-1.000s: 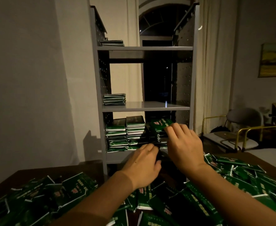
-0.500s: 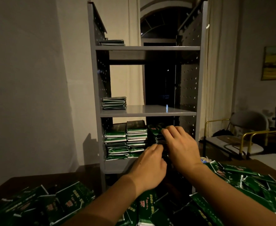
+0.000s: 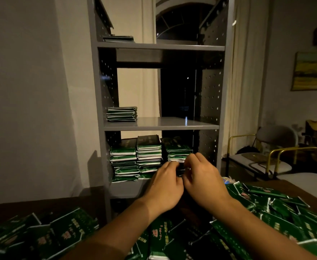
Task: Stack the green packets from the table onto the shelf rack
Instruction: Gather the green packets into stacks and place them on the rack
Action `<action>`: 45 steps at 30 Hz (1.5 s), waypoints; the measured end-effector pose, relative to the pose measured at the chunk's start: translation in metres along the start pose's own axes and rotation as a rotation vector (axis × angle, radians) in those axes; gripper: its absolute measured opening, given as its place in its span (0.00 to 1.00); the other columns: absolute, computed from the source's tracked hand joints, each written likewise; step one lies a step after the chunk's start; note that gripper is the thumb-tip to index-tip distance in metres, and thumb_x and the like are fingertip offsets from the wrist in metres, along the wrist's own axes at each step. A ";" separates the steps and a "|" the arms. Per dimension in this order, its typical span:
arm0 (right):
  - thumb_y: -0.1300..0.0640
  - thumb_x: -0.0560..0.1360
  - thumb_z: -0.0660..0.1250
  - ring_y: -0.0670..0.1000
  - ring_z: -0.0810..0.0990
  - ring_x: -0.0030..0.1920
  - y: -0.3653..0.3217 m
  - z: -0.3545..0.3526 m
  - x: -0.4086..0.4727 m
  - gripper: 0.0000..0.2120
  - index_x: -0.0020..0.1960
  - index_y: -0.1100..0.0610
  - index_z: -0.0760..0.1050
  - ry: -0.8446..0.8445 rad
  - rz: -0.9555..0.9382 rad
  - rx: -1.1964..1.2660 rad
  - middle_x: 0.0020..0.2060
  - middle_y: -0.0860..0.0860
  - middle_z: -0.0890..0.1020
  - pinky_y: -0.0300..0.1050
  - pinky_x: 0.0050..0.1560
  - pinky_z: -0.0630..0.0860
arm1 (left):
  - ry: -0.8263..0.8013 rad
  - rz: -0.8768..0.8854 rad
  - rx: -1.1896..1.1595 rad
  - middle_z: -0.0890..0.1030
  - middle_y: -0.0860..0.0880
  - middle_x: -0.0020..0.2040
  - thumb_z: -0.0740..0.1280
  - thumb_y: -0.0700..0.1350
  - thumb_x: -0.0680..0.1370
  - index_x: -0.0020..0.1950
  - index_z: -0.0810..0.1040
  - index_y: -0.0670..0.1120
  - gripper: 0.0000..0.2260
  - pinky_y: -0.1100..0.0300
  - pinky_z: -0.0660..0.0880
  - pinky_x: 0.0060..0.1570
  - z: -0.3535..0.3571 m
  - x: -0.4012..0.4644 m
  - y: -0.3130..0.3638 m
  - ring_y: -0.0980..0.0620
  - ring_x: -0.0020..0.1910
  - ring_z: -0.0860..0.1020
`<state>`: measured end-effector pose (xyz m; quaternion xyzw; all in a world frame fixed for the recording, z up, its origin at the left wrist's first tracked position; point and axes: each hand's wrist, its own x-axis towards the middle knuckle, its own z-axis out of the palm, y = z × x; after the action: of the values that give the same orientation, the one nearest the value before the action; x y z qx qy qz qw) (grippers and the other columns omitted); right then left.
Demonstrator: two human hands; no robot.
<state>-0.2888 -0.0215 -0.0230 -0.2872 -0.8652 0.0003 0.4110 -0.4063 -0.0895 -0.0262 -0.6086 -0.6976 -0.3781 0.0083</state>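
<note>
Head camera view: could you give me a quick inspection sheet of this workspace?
Surface: dark table, mostly covered by packets.
Job's things: loose green packets heaped on table; three stacks on shelf rack bottom shelf, smaller piles on the two above.
Clutter: nothing seen.
Grippers: left hand and right hand at the rightmost stack; grip unclear.
Cables: nothing seen.
Surroundings: curtain, chairs, painting, arched window.

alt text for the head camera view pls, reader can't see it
Both hands, left hand and right hand, reach to the third stack of green packets on the lowest shelf of a grey shelf rack. More loose packets cover the table in front.
</note>
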 end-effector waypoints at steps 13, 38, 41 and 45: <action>0.56 0.77 0.66 0.49 0.77 0.48 0.002 0.019 0.024 0.08 0.56 0.53 0.74 -0.028 0.086 0.055 0.51 0.49 0.76 0.44 0.45 0.75 | 0.036 -0.038 0.054 0.73 0.48 0.61 0.59 0.40 0.81 0.69 0.71 0.46 0.16 0.49 0.73 0.62 -0.002 0.007 -0.009 0.47 0.61 0.73; 0.59 0.77 0.65 0.48 0.76 0.49 0.010 0.017 0.024 0.05 0.51 0.52 0.75 -0.166 0.052 0.203 0.49 0.46 0.74 0.45 0.48 0.75 | 0.002 -0.137 0.099 0.80 0.46 0.46 0.61 0.43 0.78 0.54 0.70 0.51 0.06 0.52 0.74 0.39 0.000 0.010 -0.006 0.42 0.44 0.79; 0.58 0.76 0.65 0.49 0.76 0.49 0.006 0.007 0.008 0.04 0.49 0.51 0.76 -0.198 0.055 0.198 0.48 0.46 0.76 0.47 0.50 0.76 | 0.005 -0.114 0.105 0.78 0.49 0.44 0.61 0.44 0.79 0.52 0.71 0.52 0.03 0.52 0.75 0.41 -0.005 -0.007 -0.002 0.46 0.42 0.78; 0.56 0.77 0.65 0.48 0.77 0.50 -0.005 -0.013 -0.016 0.04 0.50 0.49 0.76 -0.240 0.062 0.196 0.49 0.46 0.78 0.48 0.52 0.77 | -0.010 -0.091 0.129 0.77 0.52 0.41 0.61 0.44 0.79 0.49 0.72 0.52 0.03 0.53 0.75 0.40 -0.016 -0.038 0.014 0.50 0.40 0.77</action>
<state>-0.2735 -0.0365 -0.0245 -0.2703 -0.8947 0.1317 0.3303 -0.3921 -0.1307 -0.0255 -0.5762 -0.7476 -0.3292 0.0269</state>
